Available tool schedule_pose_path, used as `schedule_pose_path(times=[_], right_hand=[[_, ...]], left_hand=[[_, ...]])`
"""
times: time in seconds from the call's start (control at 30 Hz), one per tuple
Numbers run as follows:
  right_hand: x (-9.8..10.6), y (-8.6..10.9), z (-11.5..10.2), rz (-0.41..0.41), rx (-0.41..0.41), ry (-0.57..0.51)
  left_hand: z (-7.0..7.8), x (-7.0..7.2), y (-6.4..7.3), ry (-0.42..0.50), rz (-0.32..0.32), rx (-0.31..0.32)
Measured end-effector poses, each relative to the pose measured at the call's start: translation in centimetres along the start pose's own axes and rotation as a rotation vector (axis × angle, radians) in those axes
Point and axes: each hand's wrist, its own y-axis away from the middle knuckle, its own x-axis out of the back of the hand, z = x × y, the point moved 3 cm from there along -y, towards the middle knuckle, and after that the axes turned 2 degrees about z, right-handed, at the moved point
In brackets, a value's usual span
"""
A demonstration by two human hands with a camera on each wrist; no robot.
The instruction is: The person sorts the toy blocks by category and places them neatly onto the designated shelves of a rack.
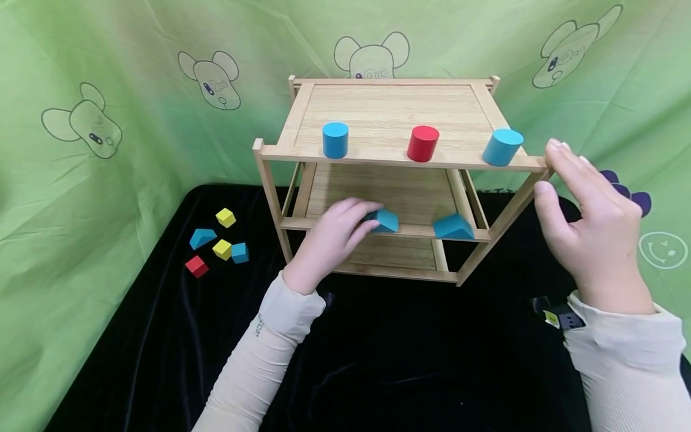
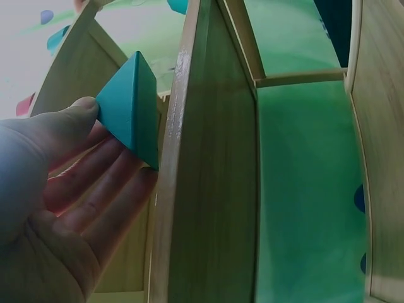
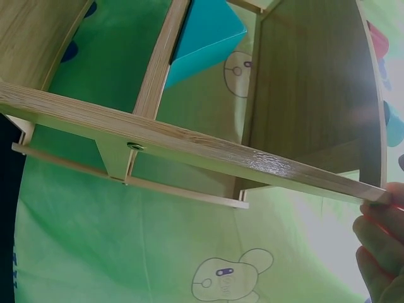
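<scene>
My left hand (image 1: 336, 239) pinches a blue triangular block (image 1: 387, 221) between thumb and fingers at the front edge of the middle shelf. In the left wrist view that triangular block (image 2: 134, 110) is beside the shelf board's edge; whether it rests on the board I cannot tell. A second blue triangular block (image 1: 453, 227) sits farther right on the same shelf, also seen as a blue block (image 3: 205, 41) in the right wrist view. My right hand (image 1: 599, 222) touches the top right front corner of the wooden rack (image 1: 388, 111), its fingers fairly straight.
On the rack's top stand a blue cylinder (image 1: 335, 141), a red cylinder (image 1: 423, 144) and another blue cylinder (image 1: 502, 147). Left of the rack, several small blocks, including a red cube (image 1: 197, 266), lie on black cloth (image 1: 405, 348). A green printed curtain (image 1: 146, 48) hangs behind.
</scene>
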Motion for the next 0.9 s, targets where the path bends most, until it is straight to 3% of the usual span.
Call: schedule_pose_path(times=[0.37, 0.9], right_hand=[[0.0, 0.0, 0.0, 0.005, -0.001, -0.003], [-0.2, 0.0, 0.0, 0.019, -0.007, -0.005]], left_hand=[[0.2, -0.8, -0.4, -0.030, -0.045, 0.022], [0.3, -1.1, -0.7, -0.095, -0.084, 0.006]])
